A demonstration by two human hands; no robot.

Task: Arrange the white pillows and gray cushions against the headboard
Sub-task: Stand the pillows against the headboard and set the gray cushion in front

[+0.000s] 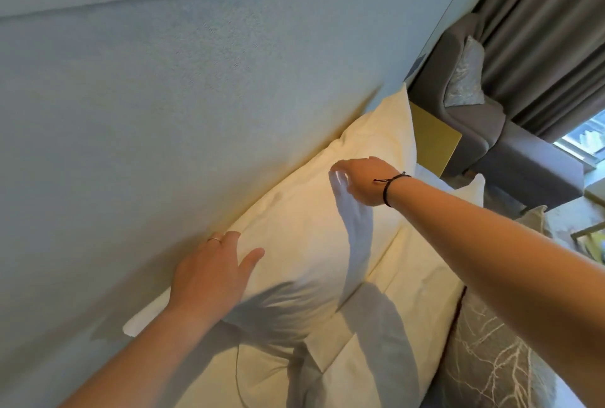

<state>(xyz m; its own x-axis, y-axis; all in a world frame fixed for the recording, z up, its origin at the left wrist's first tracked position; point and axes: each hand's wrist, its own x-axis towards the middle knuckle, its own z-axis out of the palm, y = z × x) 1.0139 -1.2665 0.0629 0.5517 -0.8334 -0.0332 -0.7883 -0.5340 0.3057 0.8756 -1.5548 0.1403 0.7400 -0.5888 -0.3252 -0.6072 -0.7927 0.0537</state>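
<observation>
A white pillow (304, 211) leans against the pale padded headboard (163, 96). My left hand (212, 273) lies flat on the pillow's near end, fingers straight, a ring on one finger. My right hand (363, 181) hovers over or touches the pillow's far half with relaxed fingers; a black cord is round the wrist. A second white pillow (409, 276) lies in front of and partly under the first. A gray cushion (491, 361) with a pale branch pattern sits at the lower right, beside the pillows.
A yellow bedside table top (432, 142) stands past the pillow's far end. Beyond it is a gray armchair (484, 132) with a patterned cushion (465, 80), and gray curtains (550, 31) by a window (586, 142).
</observation>
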